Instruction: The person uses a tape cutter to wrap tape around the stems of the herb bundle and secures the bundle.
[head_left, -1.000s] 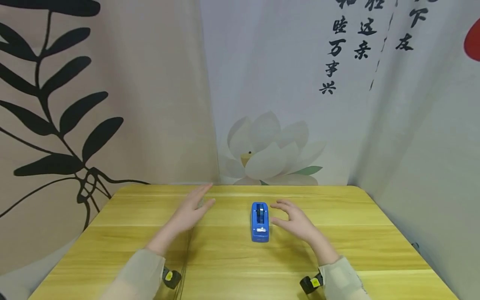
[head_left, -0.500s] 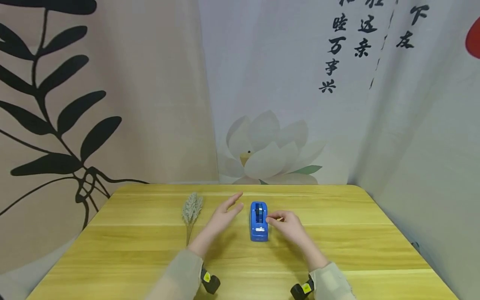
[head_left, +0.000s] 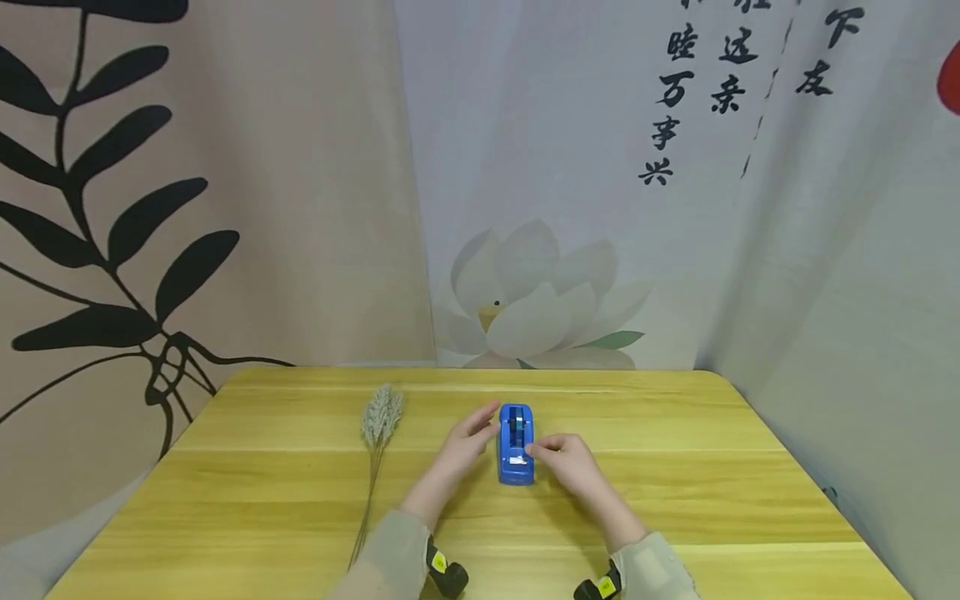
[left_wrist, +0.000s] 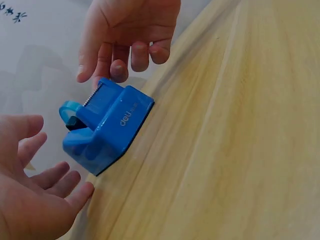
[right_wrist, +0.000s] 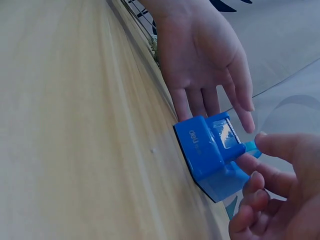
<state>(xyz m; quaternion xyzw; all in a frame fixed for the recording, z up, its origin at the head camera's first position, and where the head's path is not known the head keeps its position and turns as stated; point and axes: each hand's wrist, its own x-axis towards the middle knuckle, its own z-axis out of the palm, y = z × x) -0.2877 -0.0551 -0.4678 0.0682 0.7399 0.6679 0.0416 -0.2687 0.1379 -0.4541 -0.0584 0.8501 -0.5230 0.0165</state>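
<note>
A blue tape dispenser [head_left: 516,467] stands on the wooden table in front of me, with a teal roll [left_wrist: 70,111] in it and a toothed cutter at one end. My left hand [head_left: 467,443] is beside its left side, fingers spread and loosely bent; the left wrist view shows a gap between palm and dispenser. On the other side, my right hand [head_left: 570,462] has its thumb and index finger close to the cutter end. In the right wrist view these two fingertips stand slightly apart near the roll. Whether they touch the tape is unclear.
A bunch of dried grey-green stems [head_left: 382,417] lies on the table [head_left: 675,492] left of my left arm. Black wrist cameras [head_left: 447,575] sit at both cuffs. A printed curtain [head_left: 540,167] hangs behind the table's far edge.
My left hand has moved right, from over the dried stems to the dispenser's left side, uncovering them. My right thumb and index finger have drawn together and come nearer the cutter end.
</note>
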